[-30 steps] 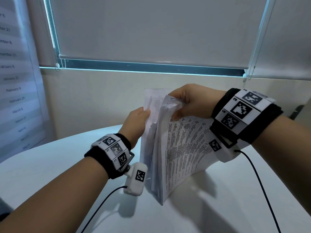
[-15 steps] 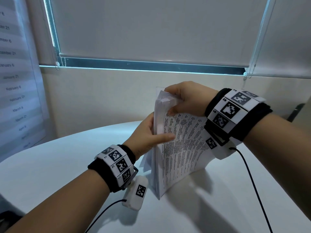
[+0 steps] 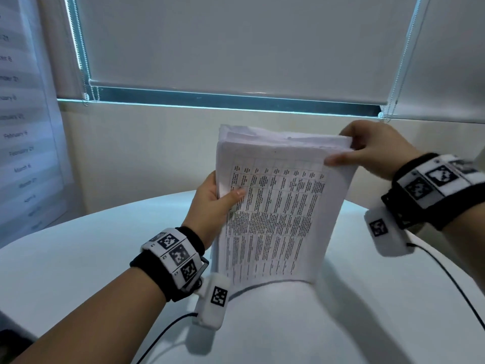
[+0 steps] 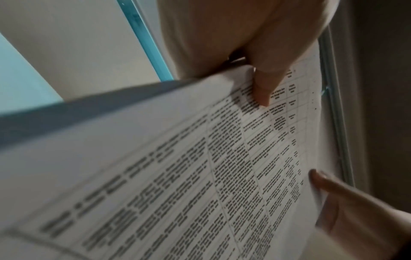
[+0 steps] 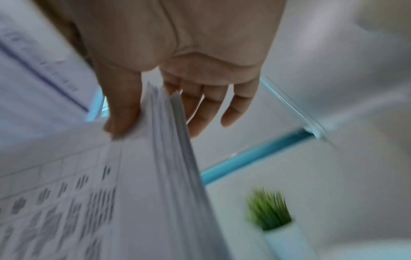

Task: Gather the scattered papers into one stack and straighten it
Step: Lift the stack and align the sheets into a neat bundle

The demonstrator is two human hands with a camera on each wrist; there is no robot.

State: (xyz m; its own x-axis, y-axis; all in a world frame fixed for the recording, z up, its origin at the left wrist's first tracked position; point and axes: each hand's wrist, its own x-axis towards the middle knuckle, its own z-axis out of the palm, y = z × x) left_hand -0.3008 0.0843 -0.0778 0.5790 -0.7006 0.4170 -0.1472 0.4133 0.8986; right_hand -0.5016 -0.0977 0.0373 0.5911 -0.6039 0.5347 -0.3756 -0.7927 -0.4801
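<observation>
Over the white table (image 3: 78, 271), one stack of papers (image 3: 273, 219) stands on its lower edge, printed side facing the person. Two hands hold it: the left hand (image 3: 212, 206) pinches the left edge, the right hand (image 3: 378, 151) pinches the top right corner. One potted plant (image 5: 271, 214) sits beyond.

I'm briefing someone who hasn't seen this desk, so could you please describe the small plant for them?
Start at the white table, beyond the stack of papers that the right hand grips. The small plant stands there: green grass-like blades in a white pot, the only green thing in view.
</observation>
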